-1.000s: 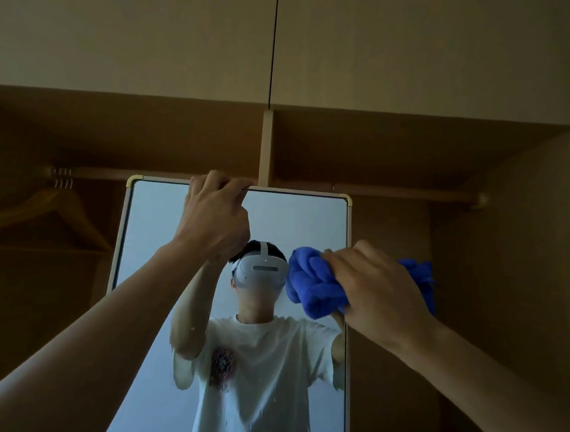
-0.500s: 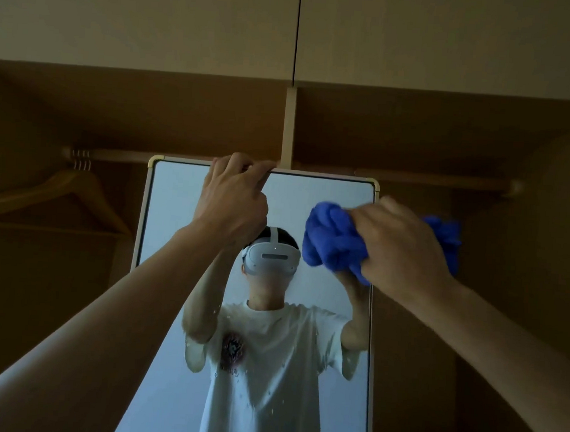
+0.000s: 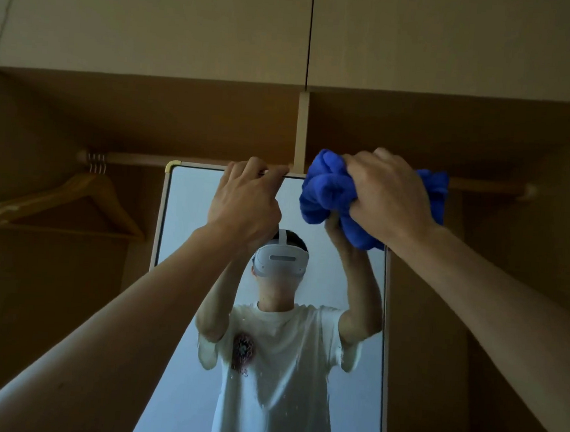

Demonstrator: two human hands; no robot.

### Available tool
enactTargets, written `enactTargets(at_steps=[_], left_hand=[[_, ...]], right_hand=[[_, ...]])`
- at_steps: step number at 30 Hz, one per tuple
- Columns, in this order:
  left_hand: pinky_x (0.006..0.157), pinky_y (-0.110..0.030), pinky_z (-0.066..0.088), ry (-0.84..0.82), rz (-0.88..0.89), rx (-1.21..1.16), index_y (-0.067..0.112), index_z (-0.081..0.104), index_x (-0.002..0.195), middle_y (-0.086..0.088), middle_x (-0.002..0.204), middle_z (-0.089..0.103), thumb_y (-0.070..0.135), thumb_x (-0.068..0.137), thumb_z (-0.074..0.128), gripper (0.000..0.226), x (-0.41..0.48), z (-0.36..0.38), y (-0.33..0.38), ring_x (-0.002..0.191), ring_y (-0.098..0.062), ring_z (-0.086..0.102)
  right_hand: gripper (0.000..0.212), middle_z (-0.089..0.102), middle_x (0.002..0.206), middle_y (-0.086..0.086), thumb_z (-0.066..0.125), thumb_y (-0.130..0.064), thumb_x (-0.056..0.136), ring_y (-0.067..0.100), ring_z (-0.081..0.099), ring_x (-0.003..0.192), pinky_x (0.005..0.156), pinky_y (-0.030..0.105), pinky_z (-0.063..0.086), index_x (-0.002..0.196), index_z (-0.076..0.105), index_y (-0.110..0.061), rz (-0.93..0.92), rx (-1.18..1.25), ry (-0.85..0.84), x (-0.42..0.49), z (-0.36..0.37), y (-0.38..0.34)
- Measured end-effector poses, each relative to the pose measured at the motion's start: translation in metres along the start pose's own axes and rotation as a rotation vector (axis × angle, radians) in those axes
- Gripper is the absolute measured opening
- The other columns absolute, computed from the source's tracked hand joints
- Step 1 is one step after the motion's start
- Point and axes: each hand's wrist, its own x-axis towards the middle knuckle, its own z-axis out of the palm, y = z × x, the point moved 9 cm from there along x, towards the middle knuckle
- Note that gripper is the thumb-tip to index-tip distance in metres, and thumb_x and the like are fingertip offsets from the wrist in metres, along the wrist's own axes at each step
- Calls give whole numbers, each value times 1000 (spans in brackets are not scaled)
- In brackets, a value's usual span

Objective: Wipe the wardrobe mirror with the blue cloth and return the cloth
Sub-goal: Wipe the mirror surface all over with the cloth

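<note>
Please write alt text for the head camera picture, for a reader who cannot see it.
A person's right hand holds a bunched blue cloth against the top right corner of a wardrobe mirror, while the left hand grips its top edge. A wooden hanger hangs at left.

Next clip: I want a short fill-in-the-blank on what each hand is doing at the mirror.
The left hand holds the ____ edge of the tall framed wardrobe mirror.
The right hand has a grip on a bunched cloth coloured ____.
The wooden clothes hanger hangs ____ of the mirror.
Missing: top; blue; left.
</note>
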Motion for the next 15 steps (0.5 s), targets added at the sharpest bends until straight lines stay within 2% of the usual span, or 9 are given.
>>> enactTargets(at_steps=[3, 6, 10, 13, 15], left_hand=[[107, -39, 35, 5, 14, -8, 31, 47, 148, -4, 133, 51, 13, 90, 51, 61, -1, -1, 0, 125, -32, 43], [108, -36, 33, -1, 1, -27, 31, 48, 148, -3, 136, 50, 11, 88, 51, 63, 0, -1, -2, 129, -31, 41], [110, -36, 32, -40, 14, -11, 30, 44, 151, -2, 140, 49, 13, 90, 50, 63, 1, 0, 0, 131, -30, 39], [108, -34, 30, -54, 22, -25, 27, 45, 151, -4, 140, 49, 9, 87, 51, 66, 1, -2, 0, 130, -32, 40], [108, -35, 31, -62, 34, -39, 26, 44, 151, -5, 142, 49, 8, 87, 51, 67, 1, -4, 0, 131, -33, 40]], right_hand=[[22, 65, 87, 5, 67, -1, 77, 27, 56, 86, 77, 44, 49, 95, 61, -12, 4, 64, -44, -28, 9, -8], [22, 63, 89, -5, 71, -5, 81, 18, 56, 87, 86, 43, 51, 96, 62, -18, -68, 169, -185, -86, 32, -33], [47, 69, 96, -3, 77, 0, 65, 18, 59, 87, 81, 39, 53, 109, 68, -15, -152, 176, -245, -122, 39, -53], [34, 68, 90, 2, 83, -5, 70, 22, 61, 82, 78, 42, 54, 99, 65, -12, -113, 124, -163, -88, 28, -43], [21, 67, 93, 7, 74, -8, 82, 27, 61, 88, 83, 43, 51, 99, 63, -10, -62, 75, -87, -50, 21, -33]])
